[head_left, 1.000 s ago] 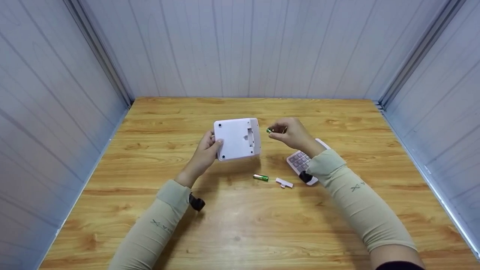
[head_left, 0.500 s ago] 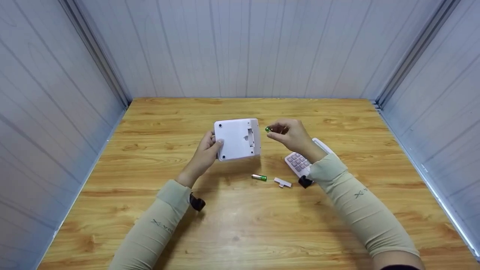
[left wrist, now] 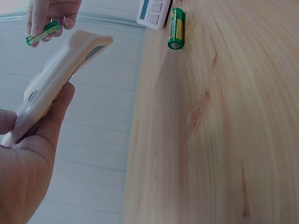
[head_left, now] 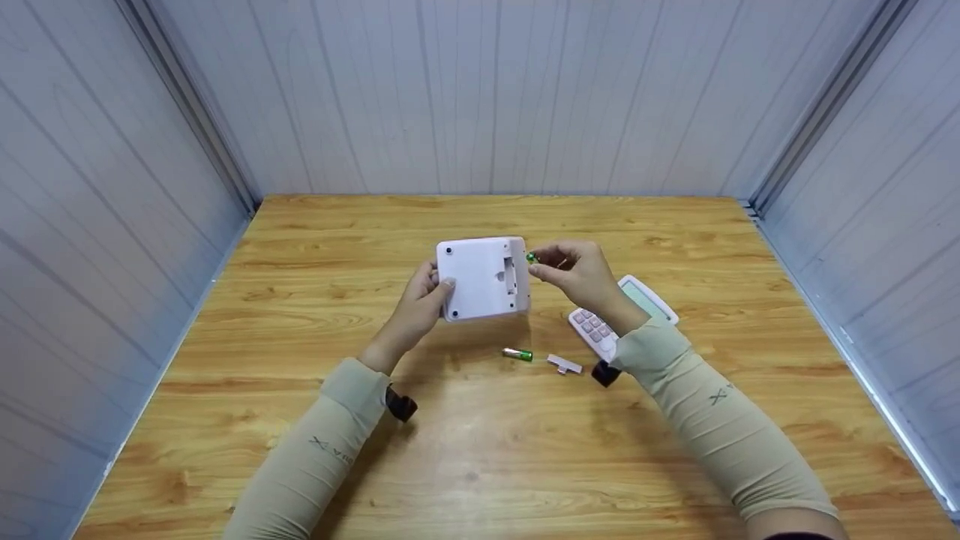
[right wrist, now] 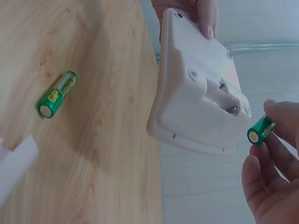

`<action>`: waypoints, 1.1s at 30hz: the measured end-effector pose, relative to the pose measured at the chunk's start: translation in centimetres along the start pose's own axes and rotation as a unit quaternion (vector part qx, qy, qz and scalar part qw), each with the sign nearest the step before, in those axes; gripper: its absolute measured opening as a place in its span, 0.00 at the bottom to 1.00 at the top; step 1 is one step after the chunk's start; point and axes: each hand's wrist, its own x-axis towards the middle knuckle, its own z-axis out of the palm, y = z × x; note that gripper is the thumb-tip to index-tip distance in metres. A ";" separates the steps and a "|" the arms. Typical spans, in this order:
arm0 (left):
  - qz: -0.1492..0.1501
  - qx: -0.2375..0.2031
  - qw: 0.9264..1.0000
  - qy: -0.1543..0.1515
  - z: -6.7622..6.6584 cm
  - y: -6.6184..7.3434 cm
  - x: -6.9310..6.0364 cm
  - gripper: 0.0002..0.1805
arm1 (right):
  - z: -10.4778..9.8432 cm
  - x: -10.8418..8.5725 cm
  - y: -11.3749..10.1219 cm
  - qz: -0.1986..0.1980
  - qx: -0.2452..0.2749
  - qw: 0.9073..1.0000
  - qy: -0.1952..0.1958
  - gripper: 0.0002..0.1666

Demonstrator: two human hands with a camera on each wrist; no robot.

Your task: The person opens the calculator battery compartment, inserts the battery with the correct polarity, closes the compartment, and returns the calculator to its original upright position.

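Left hand [head_left: 418,301] grips boxy plastic gadget [head_left: 478,279], metal bit [right wrist: 232,110] in its bay [right wrist: 218,97]; right hand [head_left: 581,276], close by, pinches shiny battery [right wrist: 260,130].

In the head view there are two green cylindrical batteries: an upper battery [head_left: 531,257] right of the centre and a lower battery [head_left: 517,354] under it. Of the flat white plastic device [head_left: 472,277] there is one, at the centre; of the white calculator with pinkish keys [head_left: 591,325], one, at centre right; of the small white plastic cover [head_left: 564,364], one, below the centre. The hands are two: left hand [head_left: 421,300], right hand [head_left: 581,271]. The beige fabric sleeves [head_left: 300,457] are two, at lower left and lower right. The wooden worktop [head_left: 480,457] is one.
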 end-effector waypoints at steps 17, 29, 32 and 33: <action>0.014 -0.015 1.000 -0.023 1.4 0.0 0.0 0.19 | 1.2 -0.7 -0.1 0.035 0.067 0.996 0.037 0.14; 0.016 -0.025 0.999 -0.025 2.0 0.0 -0.3 0.20 | 2.0 -1.2 -0.3 0.013 0.039 0.997 0.067 0.09; 0.014 -0.022 0.999 -0.026 2.1 0.1 -0.3 0.20 | 2.0 -1.3 -0.3 0.014 0.029 0.997 0.065 0.08; 0.012 -0.022 0.999 -0.025 2.1 0.2 -0.3 0.20 | 1.9 -1.3 -0.3 0.016 0.026 0.998 0.064 0.08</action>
